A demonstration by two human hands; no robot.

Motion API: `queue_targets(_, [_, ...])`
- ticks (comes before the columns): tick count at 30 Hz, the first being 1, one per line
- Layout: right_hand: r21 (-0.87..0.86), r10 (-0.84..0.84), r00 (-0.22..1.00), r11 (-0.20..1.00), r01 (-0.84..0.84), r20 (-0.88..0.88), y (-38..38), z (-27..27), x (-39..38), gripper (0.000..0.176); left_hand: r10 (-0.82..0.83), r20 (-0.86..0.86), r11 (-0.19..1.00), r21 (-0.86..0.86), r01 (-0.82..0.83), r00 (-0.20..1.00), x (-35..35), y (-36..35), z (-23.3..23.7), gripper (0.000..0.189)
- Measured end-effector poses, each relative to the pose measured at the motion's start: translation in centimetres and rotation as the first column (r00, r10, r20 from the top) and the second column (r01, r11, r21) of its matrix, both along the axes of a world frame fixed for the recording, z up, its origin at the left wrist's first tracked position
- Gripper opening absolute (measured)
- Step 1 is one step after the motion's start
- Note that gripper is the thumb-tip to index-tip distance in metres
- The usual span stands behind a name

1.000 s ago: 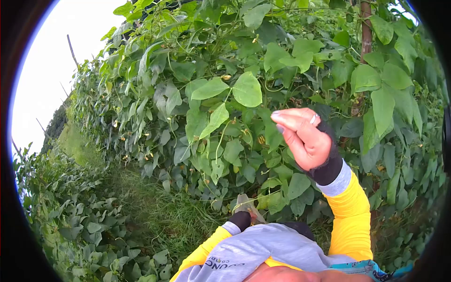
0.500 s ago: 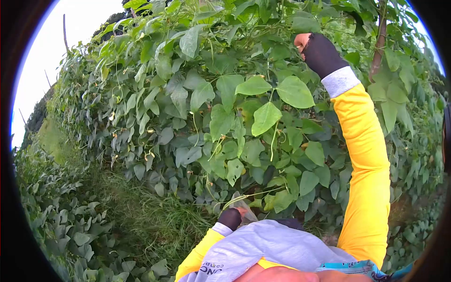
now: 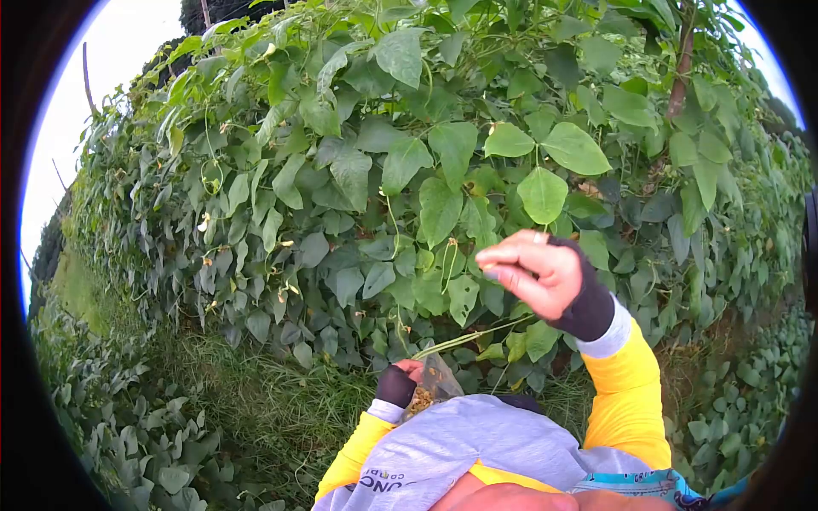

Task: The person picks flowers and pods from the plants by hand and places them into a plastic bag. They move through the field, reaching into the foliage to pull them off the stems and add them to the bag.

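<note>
My left hand (image 3: 407, 380), in a dark fingerless sleeve, is closed on the rim of a clear plastic bag (image 3: 440, 380) at my waist. Small yellowish-brown bits show inside the bag. Long thin green pods (image 3: 464, 339) stick out above the bag's mouth. My right hand (image 3: 532, 271) hangs in front of the leafy vines, its thumb and fingertips pinched together; whatever they hold, if anything, is too small to name. Three bright green leaves (image 3: 543, 194) are just above it.
A tall wall of climbing bean vines (image 3: 358, 170) fills the view ahead, with a brown pole (image 3: 682, 64) at the upper right. Grass (image 3: 264, 396) and low leafy plants (image 3: 162, 443) cover the ground at the left.
My right hand has come down and inward from the upper vines to the middle, with the arm now bent. The bag at my left hand shows more, with its contents visible.
</note>
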State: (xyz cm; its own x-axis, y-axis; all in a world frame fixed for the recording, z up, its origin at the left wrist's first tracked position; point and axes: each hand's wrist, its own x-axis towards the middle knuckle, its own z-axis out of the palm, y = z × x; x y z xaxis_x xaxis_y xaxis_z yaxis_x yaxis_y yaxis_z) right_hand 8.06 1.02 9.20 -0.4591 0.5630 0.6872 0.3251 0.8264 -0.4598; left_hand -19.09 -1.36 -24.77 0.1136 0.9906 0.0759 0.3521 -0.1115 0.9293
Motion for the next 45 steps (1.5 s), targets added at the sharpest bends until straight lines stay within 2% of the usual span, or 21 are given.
queue_targets(1, [-0.131, 0.116, 0.993, 0.985, -0.113, 0.012, -0.8, -4.0, -2.0, 0.018, 0.045, 0.106, 0.99, -0.135, -0.03, 0.993, -0.7, 0.0, -0.7, 0.013])
queue_targets(2, [-0.247, 0.178, 0.984, 0.955, -0.167, 0.022, -1.2, -9.1, -4.2, 0.019, 0.039, -0.025, 0.998, -0.04, -0.04, 0.999, -0.9, -0.6, 2.7, 0.014])
queue_targets(4, [-0.49, 0.311, 0.943, 0.845, -0.215, 0.122, -1.8, -19.5, -7.4, 0.026, 0.031, -0.09, 0.988, 0.156, -0.017, 0.995, -2.7, -0.1, 0.2, 0.015])
queue_targets(6, [-0.513, 0.411, 0.864, 0.829, -0.222, 0.291, -1.8, -27.8, -9.1, 0.031, 0.037, -0.176, 0.971, 0.237, 0.006, 0.984, -3.7, -0.4, 0.5, 0.017])
queue_targets(7, [-0.387, 0.394, 0.819, 0.892, -0.232, 0.418, -1.7, -30.2, -9.6, 0.035, 0.023, -0.142, 0.995, 0.099, -0.009, 0.99, -4.0, -1.0, 1.3, 0.017])
queue_targets(10, [-0.722, 0.377, 0.919, 0.666, -0.186, 0.111, -0.9, -28.5, -10.9, 0.032, 0.008, -0.016, 0.966, -0.259, -0.012, 1.0, -4.3, -1.5, 3.3, 0.019])
queue_targets(12, [-0.841, 0.388, 0.921, 0.504, -0.199, 0.014, -0.7, -22.6, -9.9, 0.021, -0.035, -0.006, 0.996, -0.086, 0.034, 0.999, -4.8, -1.6, 1.1, 0.02])
queue_targets(13, [-0.413, 0.276, 0.958, 0.884, -0.219, 0.082, -0.5, -21.1, -9.7, 0.017, -0.053, 0.0, 0.999, 0.003, 0.053, 0.999, -5.1, -1.7, 0.4, 0.02])
queue_targets(14, [-0.378, 0.237, 0.962, 0.91, -0.169, 0.139, -0.6, -16.0, -8.6, 0.015, -0.073, -0.131, 0.98, 0.172, 0.095, 0.989, -5.4, -1.7, 0.8, 0.021])
queue_targets(17, [-0.047, -0.021, 0.989, 0.999, 0.028, 0.145, -0.1, -3.8, -5.9, 0.02, -0.078, -0.011, 0.997, 0.016, 0.078, 0.997, -6.2, -1.9, -0.5, 0.019])
queue_targets(18, [0.13, -0.142, 0.982, 0.984, 0.125, 0.127, 0.5, -0.1, -4.9, 0.02, -0.029, 0.076, 0.987, -0.156, 0.041, 0.997, -5.6, -2.7, 3.3, 0.018])
queue_targets(20, [0.414, -0.403, 0.914, 0.839, 0.355, 0.034, 3.5, 5.7, -2.7, 0.019, 0.023, 0.116, 0.989, -0.149, -0.006, 0.993, -5.7, -3.1, 3.4, 0.019])
queue_targets(23, [0.573, -0.686, 0.725, 0.615, 0.542, 0.051, 11.1, 11.1, 1.7, 0.016, 0.05, 0.09, 0.995, -0.088, -0.042, 0.995, -6.7, -3.3, 1.5, 0.02])
queue_targets(25, [0.354, -0.751, 0.6, 0.66, 0.662, 0.277, 15.5, 12.1, 3.9, 0.026, 0.058, 0.032, 0.998, 0.003, -0.059, 0.998, -7.2, -3.4, 0.1, 0.019])
queue_targets(28, [0.114, -0.626, 0.689, 0.764, 0.635, 0.365, 20.9, 10.1, 6.3, 0.046, 0.067, 0.068, 0.997, -0.05, -0.064, 0.995, -7.3, -4.0, 1.0, 0.02])
queue_targets(31, [0.068, -0.632, 0.521, 0.671, 0.739, 0.573, 19.5, 8.2, 5.3, 0.063, 0.067, 0.067, 0.998, -0.016, -0.066, 0.995, -7.9, -4.5, 0.2, 0.02])
queue_targets(34, [-0.218, -0.585, 0.575, 0.567, 0.794, 0.572, 17.9, 6.8, 3.8, 0.073, 0.08, 0.093, 0.996, -0.045, -0.076, 0.992, -8.1, -4.9, 0.0, 0.02])
queue_targets(37, [-0.018, -0.619, 0.733, 0.76, 0.65, 0.282, 20.9, 3.1, 5.5, 0.067, 0.057, 0.077, 0.998, -0.015, -0.056, 0.995, -8.1, -5.0, 1.4, 0.019])
queue_targets(40, [-0.02, -0.501, 0.864, 0.864, 0.502, 0.059, 22.7, 1.5, 6.1, 0.054, -0.013, 0.035, 0.989, 0.15, 0.008, 0.999, -7.5, -4.2, 4.0, 0.017])
queue_targets(43, [-0.265, -0.476, 0.878, 0.853, 0.45, -0.041, 21.3, 1.8, 4.9, 0.038, -0.088, -0.01, 0.961, 0.263, 0.087, 0.996, -6.7, -2.9, 8.3, 0.015])
queue_targets(45, [-0.318, -0.405, 0.901, 0.884, 0.342, -0.156, 20.8, 1.5, 4.7, 0.031, -0.126, -0.036, 0.931, 0.341, 0.131, 0.991, -6.0, -2.1, 11.6, 0.014])
